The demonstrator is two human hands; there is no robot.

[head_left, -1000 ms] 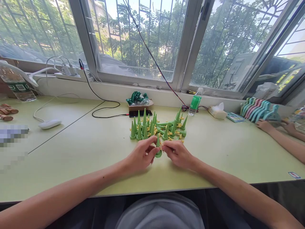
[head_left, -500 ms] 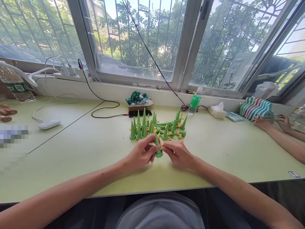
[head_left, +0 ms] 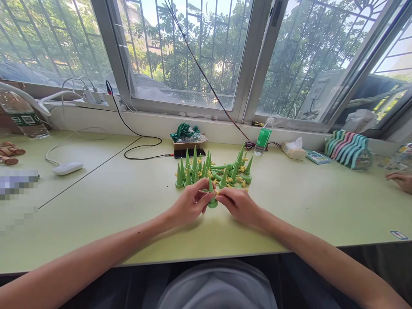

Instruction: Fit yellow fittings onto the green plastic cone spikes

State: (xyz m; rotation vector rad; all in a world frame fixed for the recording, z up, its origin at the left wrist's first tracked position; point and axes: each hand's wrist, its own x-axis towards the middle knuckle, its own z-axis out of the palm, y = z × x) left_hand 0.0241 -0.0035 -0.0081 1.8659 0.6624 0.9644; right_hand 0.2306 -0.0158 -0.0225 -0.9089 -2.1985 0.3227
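Note:
My left hand [head_left: 192,200] is closed around a green cone-shaped watering spike [head_left: 213,204], its tip pointing up and its wide round base downward. At the spike's side, my right hand [head_left: 238,204] pinches a small yellow valve piece [head_left: 217,193]; the fingers hide most of it, so I cannot tell how far it sits in the spike. Just beyond both hands stand several more green spikes [head_left: 195,161], some upright and others lying down, with small yellow pieces [head_left: 241,183] among them.
Behind the spikes lie a black phone [head_left: 189,153] on a cable and a small cardboard box [head_left: 188,145]. A water bottle [head_left: 264,136], a tissue pack [head_left: 293,150] and pastel hangers [head_left: 349,148] line the right back. Another person's hand [head_left: 402,180] rests at the far right.
My hands and the held spike have risen slightly, still joined at the yellow piece. At the right, the other person's hands have drawn back from the hangers; one remains at the edge.

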